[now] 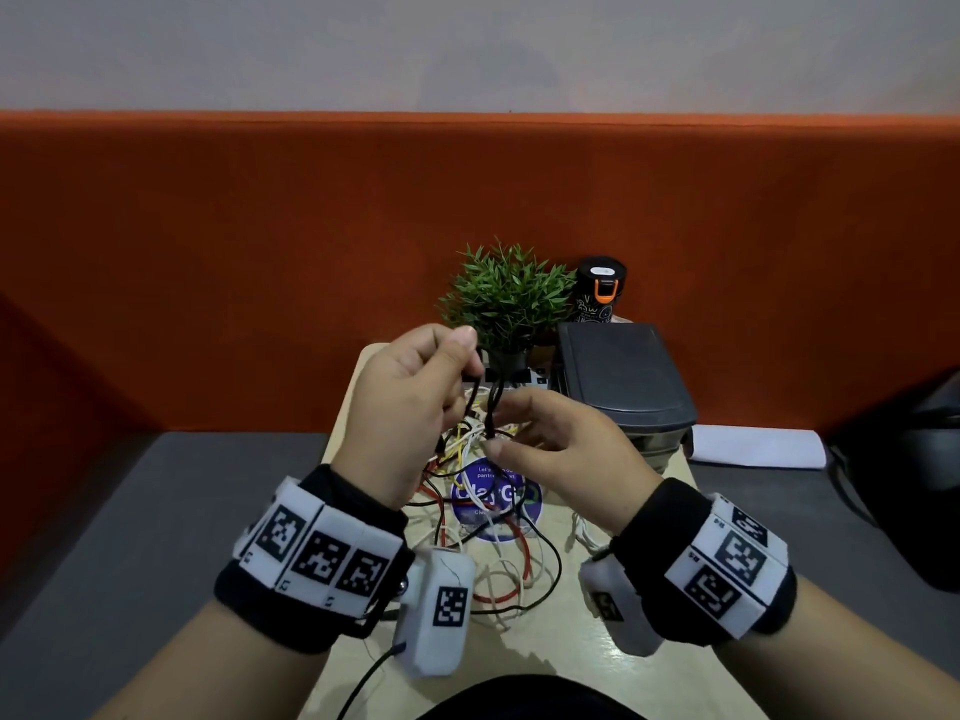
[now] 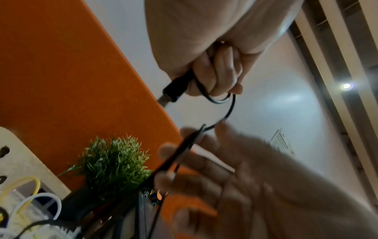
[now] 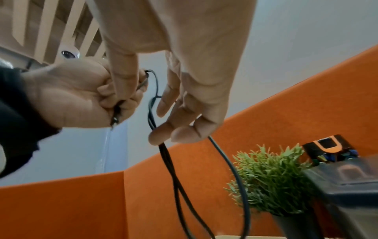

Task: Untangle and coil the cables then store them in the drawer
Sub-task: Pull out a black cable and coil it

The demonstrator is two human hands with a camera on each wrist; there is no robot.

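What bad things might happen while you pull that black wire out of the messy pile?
The black cable held up by the left hand and right hand still runs down into the tangle, so pulling might tighten knots or drag the whole pile along. Loose strands could also snag the plant close behind and tip it.

A round blue sticker on the pale counter carries white lettering, half-hidden under tangled cables: "Let's" heads it, larger letters read roughly "clayGo". Square coded markers cover both wristbands. The paper notice at 3 o'clock on the wall is illegible.
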